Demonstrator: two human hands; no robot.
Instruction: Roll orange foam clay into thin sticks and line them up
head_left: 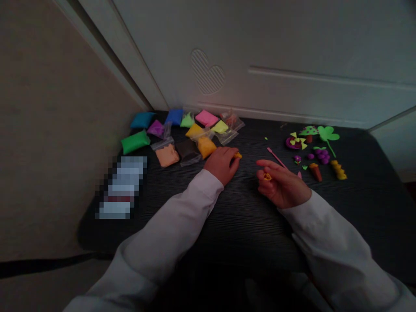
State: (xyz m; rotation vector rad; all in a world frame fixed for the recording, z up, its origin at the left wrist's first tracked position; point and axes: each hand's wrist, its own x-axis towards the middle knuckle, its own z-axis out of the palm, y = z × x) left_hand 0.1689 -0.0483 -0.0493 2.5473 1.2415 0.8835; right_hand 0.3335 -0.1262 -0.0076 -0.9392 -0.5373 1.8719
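My left hand [222, 165] rests on the dark table with its fingers closed on a small lump of orange modelling clay [238, 155]. Just behind that hand is a bag of orange clay [206, 147]. To the right, my right hand [283, 185] is raised a little, thumb and fingers curled around a small yellow looped piece of clay [267, 177]. A pink modelling tool [276, 157] lies on the table beyond my right hand, its near end hidden behind the fingers.
Several bags of coloured clay, among them a green bag [135, 141] and a pink bag [206, 118], lie at the back left. A blurred-out phone-like rectangle [123, 186] is at the left edge. Finished clay shapes, including purple grapes [322, 156] and a green clover [328, 133], lie at right.
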